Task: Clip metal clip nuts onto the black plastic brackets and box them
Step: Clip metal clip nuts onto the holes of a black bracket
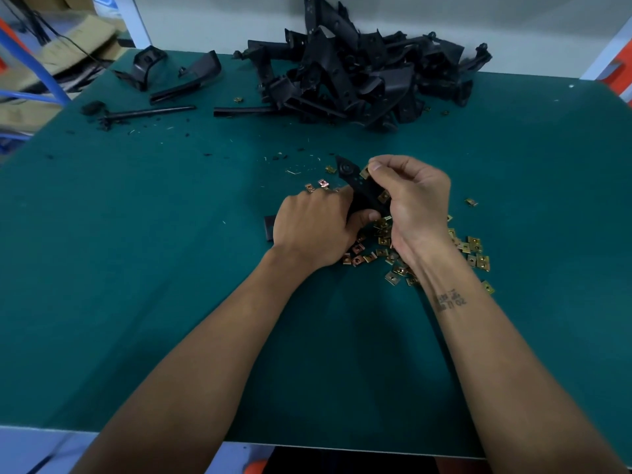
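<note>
— What takes up most of the view?

— A green table (136,268); its near corners are cut off by the frame. Against the far edge lies a heap of black plastic brackets (359,73), so tangled that single pieces are hard to separate. Two loose brackets (171,71) sit toward the far left corner.

— And the hands?

— Both meet near the table's middle. The left hand (313,227) curls round the lower end of one black bracket (355,186); its fingers are hidden beneath the back of the hand. The right hand (410,200) pinches a clip nut (365,172) at the bracket's edge with thumb and forefinger. Whether the nut is fully seated I cannot tell.

— The other nuts?

— A scatter of clip nuts (473,249) lies on the surface under and right of the right wrist, partly covered by it.
</note>
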The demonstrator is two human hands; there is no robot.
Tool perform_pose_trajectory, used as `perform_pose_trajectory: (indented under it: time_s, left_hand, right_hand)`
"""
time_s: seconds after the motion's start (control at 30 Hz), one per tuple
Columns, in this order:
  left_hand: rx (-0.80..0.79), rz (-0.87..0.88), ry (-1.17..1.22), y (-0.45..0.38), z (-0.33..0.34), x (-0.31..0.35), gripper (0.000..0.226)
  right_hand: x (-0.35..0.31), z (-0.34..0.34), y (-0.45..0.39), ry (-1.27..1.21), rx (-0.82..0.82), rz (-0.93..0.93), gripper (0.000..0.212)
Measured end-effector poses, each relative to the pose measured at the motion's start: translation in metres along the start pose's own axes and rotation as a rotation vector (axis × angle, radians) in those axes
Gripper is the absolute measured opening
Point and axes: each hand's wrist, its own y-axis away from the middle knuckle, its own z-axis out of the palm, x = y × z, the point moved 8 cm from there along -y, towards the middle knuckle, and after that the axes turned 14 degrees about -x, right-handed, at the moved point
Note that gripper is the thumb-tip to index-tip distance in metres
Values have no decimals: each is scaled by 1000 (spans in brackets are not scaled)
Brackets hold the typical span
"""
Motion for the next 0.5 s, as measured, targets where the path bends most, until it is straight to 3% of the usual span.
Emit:
perform_pose_trajectory:
  time_s: [0.5]
  left_hand:
    - [-10,1,-20,-1,0,0,51]
  right_hand:
    - [5,-3,-2,-44,29,22,19]
